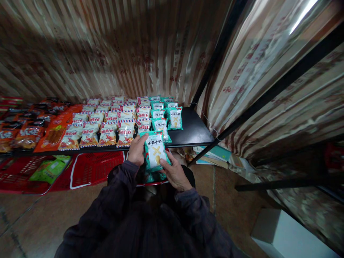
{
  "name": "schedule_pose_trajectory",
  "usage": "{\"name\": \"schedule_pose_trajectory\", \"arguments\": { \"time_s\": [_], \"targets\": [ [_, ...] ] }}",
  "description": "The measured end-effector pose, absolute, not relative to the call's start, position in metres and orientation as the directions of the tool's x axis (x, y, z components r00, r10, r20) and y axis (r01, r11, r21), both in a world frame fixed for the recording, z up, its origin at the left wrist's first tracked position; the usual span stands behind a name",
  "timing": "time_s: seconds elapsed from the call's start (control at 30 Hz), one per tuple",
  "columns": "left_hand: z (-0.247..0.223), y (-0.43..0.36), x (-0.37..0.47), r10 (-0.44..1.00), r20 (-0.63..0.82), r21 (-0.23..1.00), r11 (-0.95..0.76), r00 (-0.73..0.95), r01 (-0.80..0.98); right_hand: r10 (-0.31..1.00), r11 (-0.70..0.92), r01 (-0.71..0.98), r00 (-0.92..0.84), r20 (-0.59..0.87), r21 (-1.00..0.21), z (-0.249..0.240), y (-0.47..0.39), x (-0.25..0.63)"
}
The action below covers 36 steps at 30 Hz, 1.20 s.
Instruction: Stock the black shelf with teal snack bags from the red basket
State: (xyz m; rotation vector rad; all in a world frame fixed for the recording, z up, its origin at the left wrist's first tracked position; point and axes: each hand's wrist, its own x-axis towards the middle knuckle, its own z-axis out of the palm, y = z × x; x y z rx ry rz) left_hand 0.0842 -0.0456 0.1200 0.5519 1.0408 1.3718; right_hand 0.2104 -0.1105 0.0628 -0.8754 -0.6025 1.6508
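Teal-and-white snack bag (154, 147) sits between my two hands, just in front of the near edge of the black shelf (189, 132), its long axis pointing away from me toward the matching teal bags (161, 124). My left hand (137, 149), nearer the shelf, grips its upper left edge; my right hand (176, 173) pinches the lower right corner, thumb across the front. Teal packaging (153, 177) shows below, partly hidden.

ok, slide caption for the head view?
Left hand and right hand hold a teal-and-white snack bag at a black shelf bearing rows of packets.
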Motion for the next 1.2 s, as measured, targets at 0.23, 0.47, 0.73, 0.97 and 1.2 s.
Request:
{"name": "schedule_pose_trajectory", "arguments": {
  "time_s": [0.23,0.47,0.73,0.97,1.2],
  "targets": [
    [0.109,-0.066,0.088,0.959,-0.250,0.894,0.281,0.133,-0.350,0.969,-0.179,-0.636,0.019,-0.248,-0.750,0.068,-0.108,0.217],
    [0.101,-0.070,0.100,0.978,-0.194,0.877,0.210,0.082,-0.431,0.967,-0.175,-0.634,0.031,-0.251,-0.754,0.063,-0.107,0.218],
    [0.098,-0.061,0.106,0.982,-0.183,0.900,0.150,-0.041,-0.410,0.968,-0.179,-0.603,0.032,-0.248,-0.778,0.051,-0.109,0.223],
    [0.091,-0.062,0.112,0.977,-0.153,0.925,0.089,-0.147,-0.368,0.969,-0.177,-0.539,0.049,-0.240,-0.824,0.052,-0.110,0.226],
    [0.089,-0.063,0.125,0.979,-0.128,0.932,0.063,-0.161,-0.356,0.979,-0.126,-0.464,0.086,-0.187,-0.877,0.048,-0.112,0.242]
  ]
}}
